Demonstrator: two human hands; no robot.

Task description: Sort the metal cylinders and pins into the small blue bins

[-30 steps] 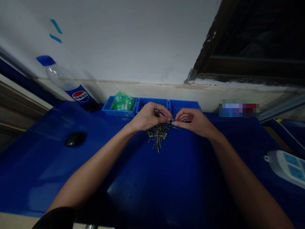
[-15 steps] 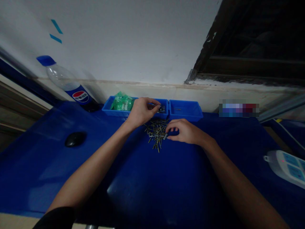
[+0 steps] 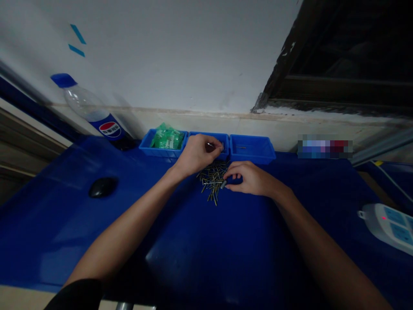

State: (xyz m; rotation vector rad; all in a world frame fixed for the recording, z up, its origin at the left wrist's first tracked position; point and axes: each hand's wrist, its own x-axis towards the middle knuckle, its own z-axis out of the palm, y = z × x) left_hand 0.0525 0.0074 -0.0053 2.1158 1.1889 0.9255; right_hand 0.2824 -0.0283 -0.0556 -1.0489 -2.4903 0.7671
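Note:
My right hand (image 3: 250, 178) pinches a small grey cylinder-shaped piece (image 3: 223, 184) between thumb and fingertips, just over the right side of the pile of thin metal pins (image 3: 210, 186). The pins look silver and brass-coloured and lie loose on the blue table. My left hand (image 3: 200, 151) is closed, thumb against fingertips, at the front of the middle blue bin (image 3: 228, 148). Something small and grey shows at its fingertips, too unclear to name. The hand covers most of that bin's inside.
Left of the middle bin, another blue bin (image 3: 144, 145) holds green packets (image 3: 167, 138). The right blue bin (image 3: 258, 150) contains one thin pin. A Pepsi bottle (image 3: 109, 128) and a black mouse (image 3: 102, 187) are on the left, a white power strip (image 3: 376, 221) on the right.
My left hand has shifted slightly right and down at the middle bin, its fingertips now closed together. My right hand stays nearly in place with the grey piece.

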